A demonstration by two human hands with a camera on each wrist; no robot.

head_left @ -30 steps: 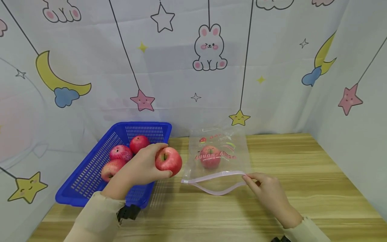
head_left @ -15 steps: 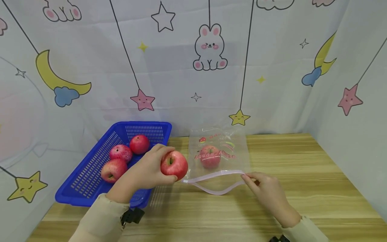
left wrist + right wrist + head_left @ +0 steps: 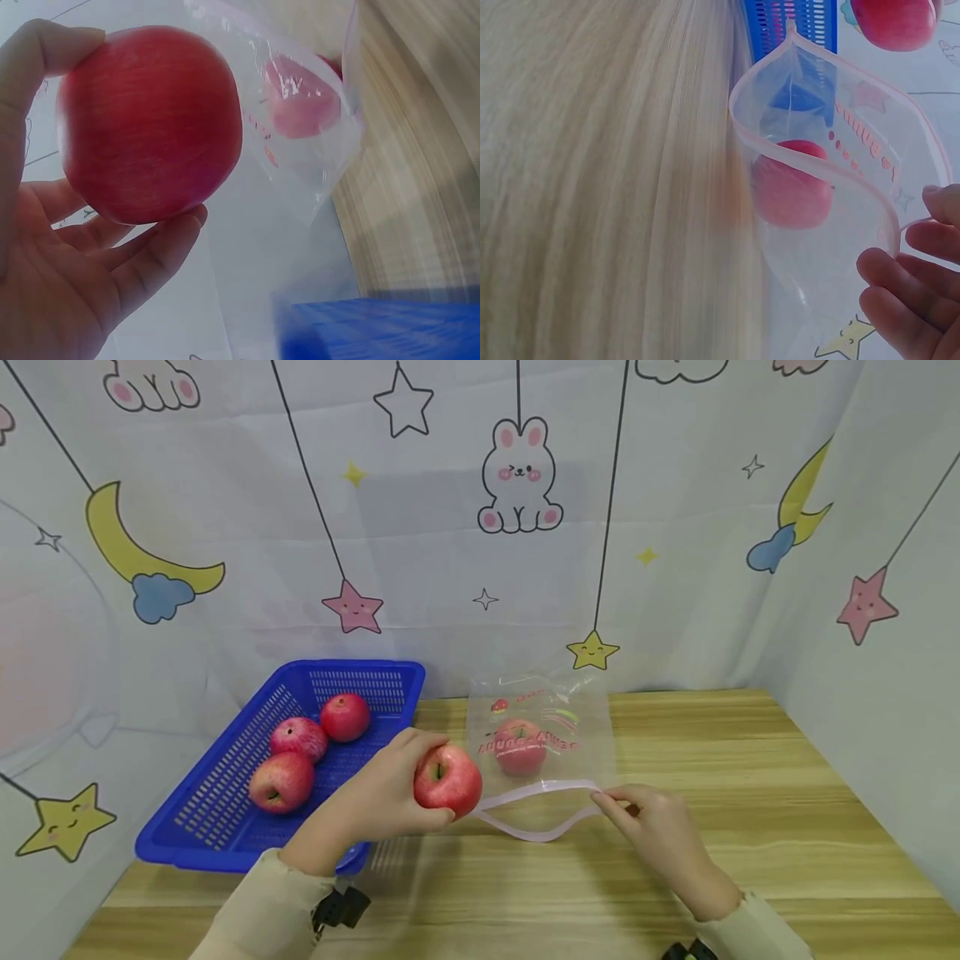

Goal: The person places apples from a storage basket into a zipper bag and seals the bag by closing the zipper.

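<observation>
Red, round apple [image 3: 450, 782] sits clamped between thumb and fingers of the left hand [image 3: 384, 797]; the right hand [image 3: 662, 827] pinches a pink-rimmed clear plastic bag [image 3: 566, 762].

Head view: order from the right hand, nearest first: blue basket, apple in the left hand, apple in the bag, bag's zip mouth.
1. Zip mouth: its right end is in the right hand.
2. Bagged apple: left of that hand, farther back.
3. Apple in the left hand: farther left.
4. Blue basket: far left.
</observation>
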